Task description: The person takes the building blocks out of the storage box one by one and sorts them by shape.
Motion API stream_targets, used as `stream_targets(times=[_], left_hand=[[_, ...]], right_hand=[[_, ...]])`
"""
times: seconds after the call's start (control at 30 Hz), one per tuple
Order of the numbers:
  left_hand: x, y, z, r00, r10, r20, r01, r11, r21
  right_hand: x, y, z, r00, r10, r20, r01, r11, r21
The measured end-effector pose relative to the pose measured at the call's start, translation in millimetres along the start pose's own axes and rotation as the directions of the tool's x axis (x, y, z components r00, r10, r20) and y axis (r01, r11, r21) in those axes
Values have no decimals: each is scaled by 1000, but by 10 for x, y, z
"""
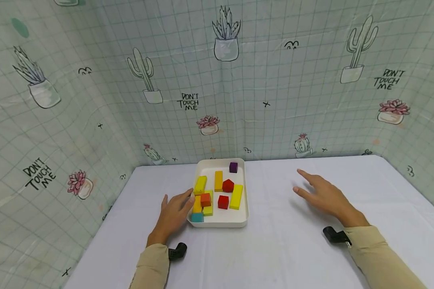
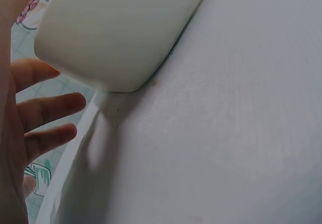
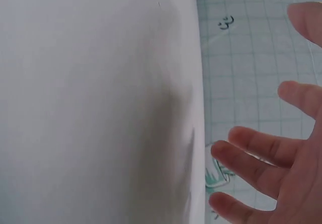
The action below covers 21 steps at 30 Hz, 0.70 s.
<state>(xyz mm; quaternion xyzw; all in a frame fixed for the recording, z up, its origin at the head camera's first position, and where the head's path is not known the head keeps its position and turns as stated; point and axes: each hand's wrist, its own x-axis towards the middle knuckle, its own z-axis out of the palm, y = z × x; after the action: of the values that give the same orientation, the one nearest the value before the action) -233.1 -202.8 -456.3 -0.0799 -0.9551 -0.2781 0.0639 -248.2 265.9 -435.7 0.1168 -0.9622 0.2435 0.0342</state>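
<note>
A white tray (image 1: pixel 220 224) stands on the table, holding several coloured blocks. In it I see a purple cube (image 1: pixel 233 167), a red pentagonal block (image 1: pixel 228 185), a red cube (image 1: pixel 223 202), an orange cube (image 1: pixel 205 199), a blue block (image 1: pixel 197 217) and several yellow bars (image 1: pixel 236 197). My left hand (image 1: pixel 173 212) is at the tray's left side, fingers loosely spread. Whether its fingertips touch the rim I cannot tell; the left wrist view shows the tray's outer wall (image 2: pixel 115 32) close to them. Well to the right, my right hand (image 1: pixel 325 196) hovers over the table with nothing in it.
White cloth covers the table (image 1: pixel 271 249). Behind and beside it hangs a checked curtain (image 1: pixel 264 80) printed with cacti and lettering. A black wrist camera (image 1: pixel 178 251) sits on the left sleeve, another black camera (image 1: pixel 335 235) on the right.
</note>
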Motion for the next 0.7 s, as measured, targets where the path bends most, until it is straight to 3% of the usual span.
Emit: stream_targets(times=[0.13, 0.37, 0.53, 0.7], left_hand=[[3, 1, 9, 1000, 21, -9, -21, 1000, -10], [-12, 11, 34, 999, 15, 35, -15, 1000, 6], [-2, 13, 31, 999, 13, 38, -14, 1000, 7], [17, -4, 57, 999, 14, 43, -13, 1000, -13]], right_hand=[[76, -80, 62, 1000, -2, -3, 2, 993, 121], [231, -236, 180, 999, 2, -34, 9, 952, 305], [363, -372, 250, 998, 14, -55, 12, 899, 437], [478, -545, 303, 1000, 13, -11, -5, 835, 550]])
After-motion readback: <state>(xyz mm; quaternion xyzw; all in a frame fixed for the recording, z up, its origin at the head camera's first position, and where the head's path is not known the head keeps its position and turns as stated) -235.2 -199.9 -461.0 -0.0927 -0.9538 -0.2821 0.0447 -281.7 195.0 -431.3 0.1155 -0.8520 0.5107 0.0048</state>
